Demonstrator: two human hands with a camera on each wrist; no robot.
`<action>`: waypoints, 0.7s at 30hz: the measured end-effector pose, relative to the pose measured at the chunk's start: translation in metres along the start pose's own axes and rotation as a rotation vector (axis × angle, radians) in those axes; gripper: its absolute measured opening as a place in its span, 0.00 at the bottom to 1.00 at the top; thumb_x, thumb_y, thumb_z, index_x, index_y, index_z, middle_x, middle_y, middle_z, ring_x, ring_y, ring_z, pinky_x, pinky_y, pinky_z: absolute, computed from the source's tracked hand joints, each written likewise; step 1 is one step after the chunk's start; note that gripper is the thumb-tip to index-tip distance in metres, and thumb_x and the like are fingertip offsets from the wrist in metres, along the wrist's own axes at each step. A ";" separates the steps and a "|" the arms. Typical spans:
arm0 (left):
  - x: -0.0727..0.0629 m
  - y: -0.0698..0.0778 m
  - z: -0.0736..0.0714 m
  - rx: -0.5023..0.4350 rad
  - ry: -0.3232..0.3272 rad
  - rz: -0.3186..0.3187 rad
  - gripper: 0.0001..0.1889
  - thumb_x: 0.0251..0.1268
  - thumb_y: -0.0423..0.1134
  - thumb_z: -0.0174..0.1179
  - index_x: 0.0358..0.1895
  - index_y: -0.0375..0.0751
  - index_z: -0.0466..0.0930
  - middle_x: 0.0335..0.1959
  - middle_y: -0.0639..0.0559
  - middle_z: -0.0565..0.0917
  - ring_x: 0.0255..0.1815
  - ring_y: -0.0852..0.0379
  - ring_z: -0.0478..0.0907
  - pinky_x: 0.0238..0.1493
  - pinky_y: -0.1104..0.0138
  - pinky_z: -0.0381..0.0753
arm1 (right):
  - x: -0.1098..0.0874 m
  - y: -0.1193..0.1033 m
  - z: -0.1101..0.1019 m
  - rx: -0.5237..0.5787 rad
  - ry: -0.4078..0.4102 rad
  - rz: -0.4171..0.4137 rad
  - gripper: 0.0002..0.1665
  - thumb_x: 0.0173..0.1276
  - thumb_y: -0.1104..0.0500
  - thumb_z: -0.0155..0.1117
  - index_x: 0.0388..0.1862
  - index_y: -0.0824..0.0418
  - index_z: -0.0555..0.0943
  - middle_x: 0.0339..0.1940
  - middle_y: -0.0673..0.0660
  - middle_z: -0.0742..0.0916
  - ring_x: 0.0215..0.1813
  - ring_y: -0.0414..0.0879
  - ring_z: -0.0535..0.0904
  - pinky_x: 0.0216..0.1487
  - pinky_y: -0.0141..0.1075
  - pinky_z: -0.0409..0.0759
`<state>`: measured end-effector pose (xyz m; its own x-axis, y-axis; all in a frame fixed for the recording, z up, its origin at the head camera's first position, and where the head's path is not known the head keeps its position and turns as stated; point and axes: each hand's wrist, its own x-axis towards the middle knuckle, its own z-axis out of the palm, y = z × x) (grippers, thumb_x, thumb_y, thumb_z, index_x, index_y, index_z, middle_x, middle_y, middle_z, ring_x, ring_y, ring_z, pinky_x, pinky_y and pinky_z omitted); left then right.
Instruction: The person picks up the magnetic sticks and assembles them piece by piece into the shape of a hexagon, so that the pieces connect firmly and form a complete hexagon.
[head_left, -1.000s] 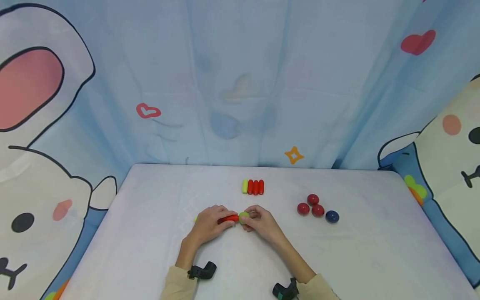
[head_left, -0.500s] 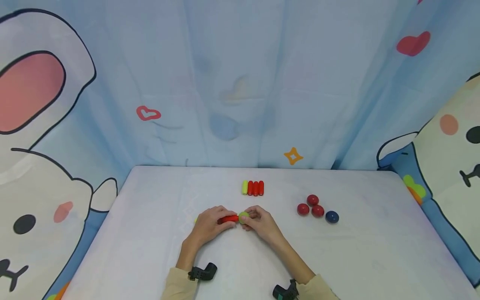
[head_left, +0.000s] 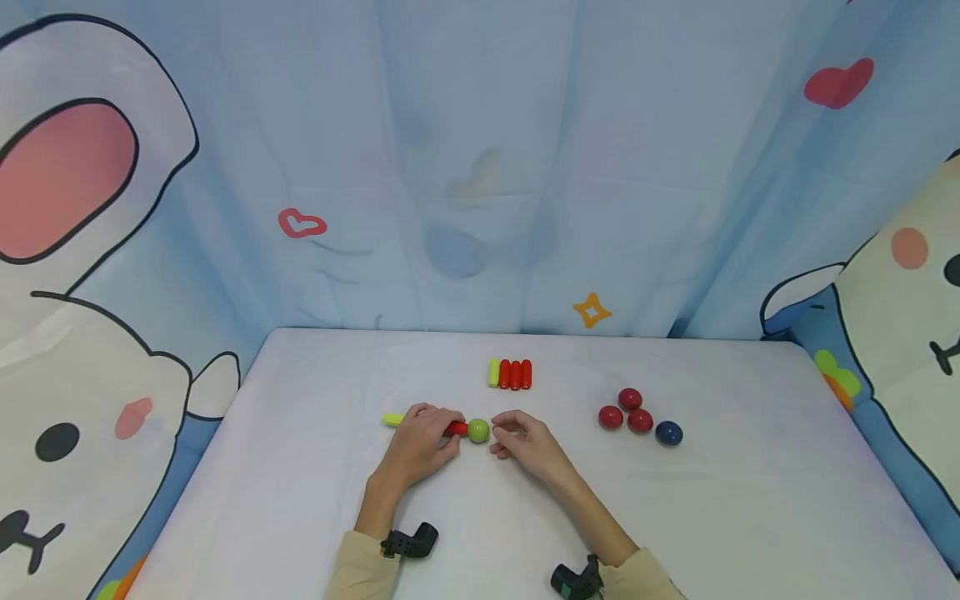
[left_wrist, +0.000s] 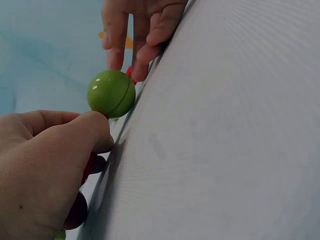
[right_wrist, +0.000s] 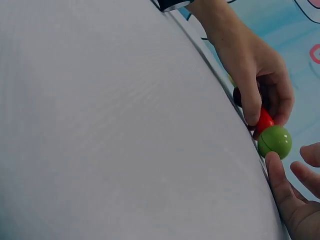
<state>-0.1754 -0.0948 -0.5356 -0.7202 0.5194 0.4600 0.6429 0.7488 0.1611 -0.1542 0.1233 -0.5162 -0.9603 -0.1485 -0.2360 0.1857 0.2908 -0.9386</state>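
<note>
My left hand [head_left: 418, 442] grips a red rod [head_left: 457, 428] lying crosswise low over the white table. A green ball [head_left: 477, 430] sits at the rod's right end. On the far side of that hand a yellow-green rod [head_left: 392, 419] sticks out to the left. Below the left palm, the left wrist view shows a dark ball [left_wrist: 76, 212], mostly covered; how these parts join is hidden by the fingers. My right hand [head_left: 528, 444] is just right of the green ball, fingers loosely bent and holding nothing. Its thumb tip is very near the ball in the right wrist view.
Further back lie a yellow-green rod [head_left: 493, 372] and several red rods [head_left: 515, 374], side by side. To the right are several red balls [head_left: 630, 398] and a blue ball [head_left: 669, 432]. A printed curtain [head_left: 480, 275] hangs behind the table [head_left: 750, 500].
The right hand has let go of the green ball. The left hand has moved slightly left with the red rod and ball, showing more of the yellow-green rod.
</note>
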 end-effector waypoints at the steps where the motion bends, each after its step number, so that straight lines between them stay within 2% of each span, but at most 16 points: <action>1: 0.000 0.000 0.000 0.009 -0.004 -0.008 0.14 0.56 0.39 0.66 0.46 0.50 0.80 0.41 0.60 0.87 0.42 0.62 0.82 0.58 0.61 0.76 | 0.000 0.000 -0.001 -0.008 0.003 0.006 0.17 0.71 0.57 0.60 0.55 0.62 0.77 0.46 0.59 0.85 0.36 0.43 0.86 0.43 0.32 0.85; 4: 0.000 0.001 -0.002 0.016 -0.019 -0.038 0.16 0.58 0.39 0.63 0.50 0.50 0.79 0.40 0.59 0.86 0.41 0.61 0.81 0.56 0.61 0.77 | 0.002 0.002 -0.004 -0.013 0.011 0.007 0.16 0.71 0.56 0.60 0.54 0.62 0.78 0.45 0.59 0.85 0.36 0.43 0.86 0.43 0.32 0.85; 7: 0.000 0.002 -0.004 0.026 -0.052 -0.062 0.21 0.61 0.40 0.60 0.59 0.53 0.77 0.38 0.59 0.84 0.38 0.61 0.78 0.49 0.65 0.79 | 0.003 0.001 -0.006 -0.016 0.017 -0.003 0.17 0.71 0.57 0.60 0.55 0.64 0.78 0.45 0.60 0.86 0.37 0.45 0.86 0.44 0.35 0.86; 9: -0.001 0.001 -0.004 0.038 -0.063 -0.060 0.24 0.62 0.41 0.58 0.64 0.57 0.74 0.33 0.58 0.82 0.32 0.62 0.74 0.41 0.68 0.77 | 0.003 0.000 -0.009 -0.015 0.015 -0.005 0.17 0.71 0.57 0.60 0.55 0.64 0.78 0.45 0.60 0.86 0.38 0.45 0.86 0.45 0.36 0.86; 11: -0.002 0.001 -0.003 0.071 -0.051 -0.036 0.26 0.62 0.41 0.57 0.66 0.60 0.72 0.29 0.58 0.80 0.29 0.62 0.71 0.40 0.68 0.76 | 0.003 -0.002 -0.012 -0.013 0.014 0.006 0.17 0.71 0.57 0.60 0.55 0.63 0.78 0.45 0.60 0.86 0.38 0.46 0.86 0.45 0.37 0.86; 13: -0.002 0.000 -0.002 0.096 -0.015 -0.003 0.27 0.61 0.40 0.56 0.65 0.61 0.73 0.25 0.57 0.76 0.25 0.62 0.69 0.42 0.67 0.76 | 0.003 -0.003 -0.015 -0.014 0.021 0.028 0.16 0.71 0.57 0.60 0.55 0.61 0.78 0.44 0.58 0.86 0.38 0.45 0.86 0.46 0.36 0.85; 16: -0.001 -0.001 -0.001 0.110 0.032 0.029 0.26 0.58 0.39 0.55 0.62 0.61 0.76 0.23 0.57 0.76 0.25 0.61 0.72 0.50 0.62 0.77 | 0.003 -0.003 -0.021 -0.007 0.016 0.044 0.16 0.71 0.56 0.60 0.54 0.59 0.78 0.44 0.57 0.86 0.38 0.44 0.86 0.46 0.35 0.85; 17: -0.001 0.000 -0.001 0.099 0.037 0.029 0.25 0.57 0.39 0.56 0.61 0.60 0.77 0.23 0.57 0.77 0.25 0.60 0.72 0.50 0.62 0.77 | 0.003 -0.003 -0.022 -0.005 0.013 0.045 0.16 0.71 0.56 0.60 0.55 0.59 0.78 0.45 0.57 0.86 0.38 0.44 0.86 0.46 0.35 0.85; 21: -0.001 0.002 -0.003 0.060 0.015 0.010 0.23 0.55 0.36 0.59 0.56 0.58 0.79 0.28 0.58 0.79 0.28 0.61 0.73 0.36 0.68 0.77 | 0.002 -0.004 -0.027 0.000 -0.007 0.034 0.17 0.72 0.55 0.59 0.56 0.60 0.78 0.46 0.59 0.86 0.39 0.45 0.86 0.46 0.34 0.85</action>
<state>-0.1729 -0.0953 -0.5332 -0.7096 0.5206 0.4748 0.6327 0.7673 0.1042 -0.1624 0.1475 -0.5063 -0.9520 -0.1452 -0.2695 0.2181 0.2961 -0.9299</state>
